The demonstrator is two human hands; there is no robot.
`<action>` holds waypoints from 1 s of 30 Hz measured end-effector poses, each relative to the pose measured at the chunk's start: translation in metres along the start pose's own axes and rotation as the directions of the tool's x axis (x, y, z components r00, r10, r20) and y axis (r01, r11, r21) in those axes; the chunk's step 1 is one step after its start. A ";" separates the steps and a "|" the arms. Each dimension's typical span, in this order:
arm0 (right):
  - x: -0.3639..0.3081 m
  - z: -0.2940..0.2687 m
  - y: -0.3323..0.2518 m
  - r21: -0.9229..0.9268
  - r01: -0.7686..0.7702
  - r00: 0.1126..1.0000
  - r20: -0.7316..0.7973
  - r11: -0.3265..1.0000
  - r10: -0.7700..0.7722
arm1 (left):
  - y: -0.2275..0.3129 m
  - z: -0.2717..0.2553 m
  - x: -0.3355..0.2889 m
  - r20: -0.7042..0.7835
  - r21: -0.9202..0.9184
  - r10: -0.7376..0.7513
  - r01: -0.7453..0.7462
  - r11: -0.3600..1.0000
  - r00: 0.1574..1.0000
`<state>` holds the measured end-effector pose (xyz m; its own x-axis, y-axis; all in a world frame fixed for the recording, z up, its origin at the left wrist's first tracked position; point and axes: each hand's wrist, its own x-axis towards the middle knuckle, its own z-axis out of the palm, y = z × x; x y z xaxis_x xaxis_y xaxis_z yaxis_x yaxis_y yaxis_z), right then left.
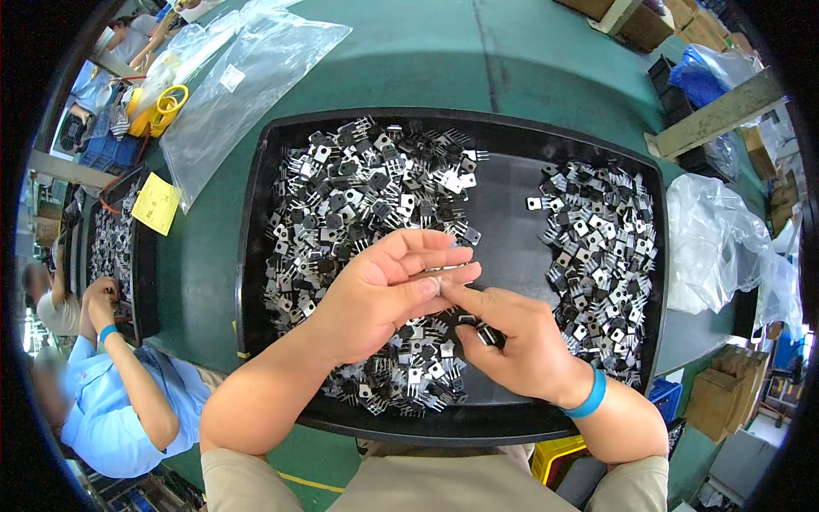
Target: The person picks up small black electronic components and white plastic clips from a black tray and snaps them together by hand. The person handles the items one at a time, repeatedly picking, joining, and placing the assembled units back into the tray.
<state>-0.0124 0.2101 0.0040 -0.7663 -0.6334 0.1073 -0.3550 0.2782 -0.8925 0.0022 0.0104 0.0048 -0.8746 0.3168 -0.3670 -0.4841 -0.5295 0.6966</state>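
Note:
Over the middle of a black tray (512,162), my two hands meet at the fingertips. My left hand (371,294) has its palm turned up and its fingers stretched to the right. Its thumb presses in against the fingers at a small pale thing (438,287), too small to name. The index fingertip of my right hand (529,341) touches that same spot. Black and silver transistors (486,335) sit between the right thumb and curled fingers. Below and around the left hand spreads a large heap of loose transistors (341,196); a smaller heap (601,247) lies along the tray's right side.
A clear plastic bag (264,77) lies beyond the tray's left corner, near a yellow paper tag (156,203). More clear bags (717,239) lie to the right, below a metal post (717,115). At left, a person in blue (128,401) works over another tray (145,282).

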 end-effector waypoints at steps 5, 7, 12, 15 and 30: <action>0.001 -0.002 -0.004 0.124 -0.028 0.999 -0.034 0.992 0.033 | -0.003 -0.007 0.001 -0.028 0.259 -0.071 0.076 0.963 0.997; 0.000 -0.007 -0.002 0.146 -0.035 0.995 -0.090 0.989 0.048 | -0.005 -0.009 0.001 0.018 0.287 -0.064 0.056 0.956 0.998; -0.002 -0.008 -0.009 0.403 -0.296 0.854 -0.295 0.866 0.429 | -0.003 -0.005 0.000 0.010 0.293 -0.067 0.061 0.954 0.998; -0.003 -0.005 -0.010 0.310 -0.309 0.869 -0.293 0.899 0.400 | -0.004 -0.003 0.000 -0.004 0.284 -0.107 0.104 0.953 0.994; -0.002 -0.002 -0.010 -0.045 -0.045 0.922 -0.386 0.998 0.025 | -0.004 -0.002 -0.004 0.045 0.275 -0.147 0.129 0.953 0.988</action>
<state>-0.0084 0.2096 0.0140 -0.9220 -0.2990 0.2460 -0.3435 0.3387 -0.8759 0.0077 0.0096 0.0024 -0.7919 0.4264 -0.4372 -0.5668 -0.2467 0.7860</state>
